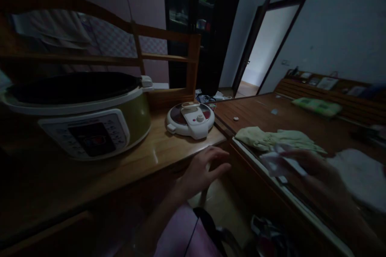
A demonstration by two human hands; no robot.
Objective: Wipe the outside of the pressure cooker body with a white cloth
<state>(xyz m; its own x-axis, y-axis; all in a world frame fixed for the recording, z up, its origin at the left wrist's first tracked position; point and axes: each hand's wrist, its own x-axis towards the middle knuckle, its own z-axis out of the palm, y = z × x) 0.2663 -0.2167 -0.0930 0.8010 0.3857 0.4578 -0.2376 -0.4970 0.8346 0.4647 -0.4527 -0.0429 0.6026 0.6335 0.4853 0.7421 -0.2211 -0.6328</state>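
My left hand (pixel 200 170) hangs in front of the wooden desk's near edge. Its fingers are curved, with the thumb held apart and nothing between them. On the desktop just beyond it rests a round white lid (pixel 196 122) with dark see-through panels and a handle. My right hand (pixel 319 170), blurred by motion, is over the edge of the bed-like wooden platform. Pinched in it is a crumpled white tissue or cloth (pixel 277 162); which of the two I cannot tell. A pale green cloth (pixel 271 138) lies behind that hand.
A large green-and-white electric cooker (pixel 132 116) with a dark inner pot stands uncovered on the desk (pixel 164 138), left. A wooden rail (pixel 165 34) rises behind. The brown platform (pixel 256 110) bears a green checked pillow (pixel 318 106) and white fabric (pixel 358 174). Bags lie on the floor below.
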